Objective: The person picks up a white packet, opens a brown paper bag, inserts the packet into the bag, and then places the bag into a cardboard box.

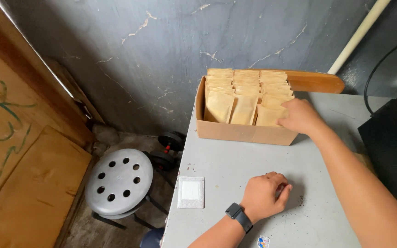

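A shallow cardboard box [235,132] stands at the far end of a grey table [235,174]. It holds three rows of upright tan paper pouches [244,92]. My right hand [301,115] reaches into the box's right front corner, its fingers on the front pouch [268,116] of the right row; a grip cannot be made out. Resting on the tabletop nearer to me, my left hand [265,195] is loosely curled with nothing visible in it. A dark watch [239,216] sits on that wrist. A small white sachet [191,191] lies flat near the table's left edge.
A grey round stool [118,181] with holes stands on the floor left of the table. Wooden boards [28,183] lean at the far left. A black machine [391,142] with a cable occupies the right. A wooden piece [315,81] lies behind the box against the grey wall.
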